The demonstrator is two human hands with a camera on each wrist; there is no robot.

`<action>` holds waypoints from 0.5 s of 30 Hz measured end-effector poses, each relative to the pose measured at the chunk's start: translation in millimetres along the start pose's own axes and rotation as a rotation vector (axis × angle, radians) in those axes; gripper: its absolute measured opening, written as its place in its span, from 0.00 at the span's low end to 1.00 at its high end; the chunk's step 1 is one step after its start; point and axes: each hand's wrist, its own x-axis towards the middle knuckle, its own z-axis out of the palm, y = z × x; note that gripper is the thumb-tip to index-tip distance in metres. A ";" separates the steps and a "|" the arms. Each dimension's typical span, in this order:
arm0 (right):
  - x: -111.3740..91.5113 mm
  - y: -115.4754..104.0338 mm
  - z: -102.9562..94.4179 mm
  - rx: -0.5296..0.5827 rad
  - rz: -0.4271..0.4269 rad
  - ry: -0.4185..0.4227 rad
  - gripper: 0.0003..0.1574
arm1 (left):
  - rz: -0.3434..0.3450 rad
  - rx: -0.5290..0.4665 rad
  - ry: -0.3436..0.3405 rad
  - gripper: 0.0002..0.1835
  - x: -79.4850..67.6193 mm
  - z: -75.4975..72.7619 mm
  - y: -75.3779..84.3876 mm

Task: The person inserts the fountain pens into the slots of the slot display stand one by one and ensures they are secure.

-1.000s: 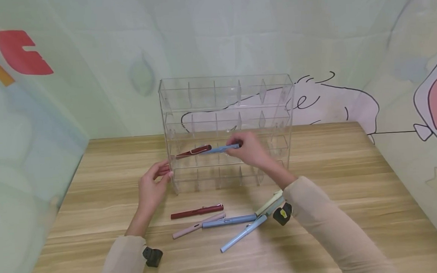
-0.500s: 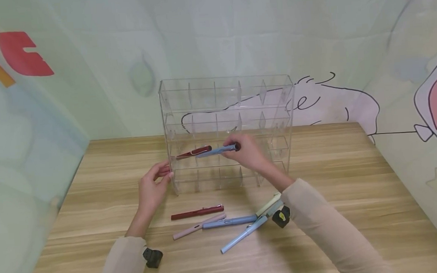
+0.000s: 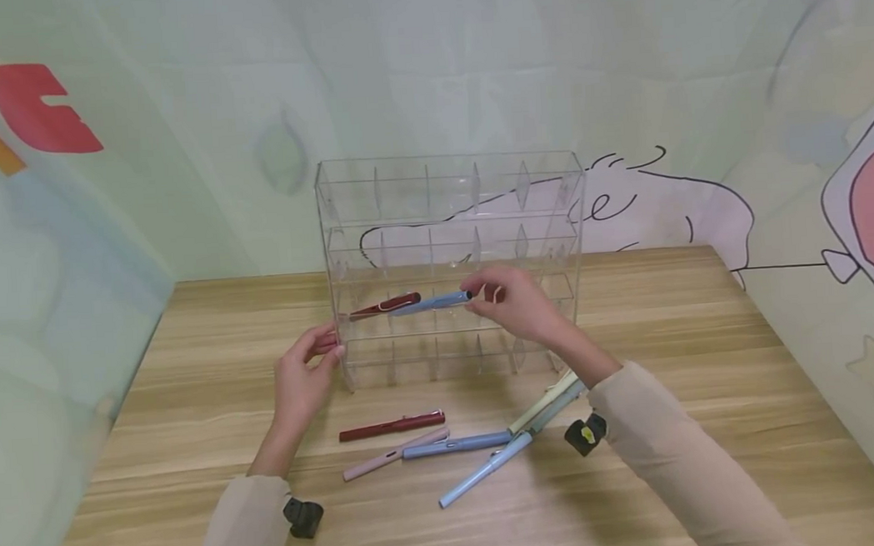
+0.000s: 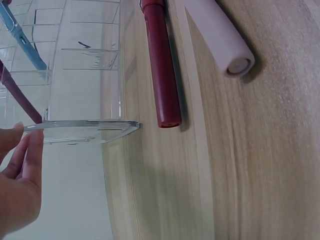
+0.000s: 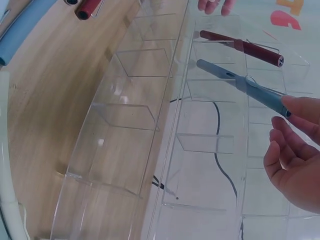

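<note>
My left hand [image 3: 306,381] holds the left side edge of a clear acrylic pen rack [image 3: 456,333], its thumb and fingers on either side of the panel. Inside the third tier from the top, a dark red pen [image 3: 385,306] and a blue pen [image 3: 430,303] lie side by side, tilted with their capped ends up and toward the right. At the blue pen's capped end is my right hand [image 3: 514,302], thumb and forefinger parted around the tip. In the right wrist view one finger touches that end, and the other fingertips sit just below it.
On the wooden table [image 3: 209,354] before the rack lie a dark red pen [image 3: 391,426], a pale pink pen [image 3: 395,453], a blue pen [image 3: 458,445], a light blue pen [image 3: 485,470], a cream pen [image 3: 543,403] and a grey-green pen [image 3: 558,405]. A printed cloth [image 3: 424,65] hangs behind.
The blue pen has settled slightly left and down beside the dark red pen. My right hand has slid right to its end, its fingers loosening. The left hand stays in place.
</note>
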 end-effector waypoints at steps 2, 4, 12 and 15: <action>0.0 0.1 0.5 -0.005 -0.008 0.003 0.12 | -0.002 0.000 -0.001 0.17 -0.1 -0.2 0.2; 0.0 0.0 1.2 -0.007 -0.009 0.012 0.11 | -0.004 0.000 -0.002 0.17 -0.1 -0.2 0.4; 0.3 3.8 4.1 0.026 0.004 0.034 0.08 | 0.001 -0.002 0.001 0.17 0.0 0.0 0.0; 0.3 4.3 4.4 0.037 0.015 0.032 0.08 | 0.003 -0.003 0.001 0.17 0.0 -0.1 -0.2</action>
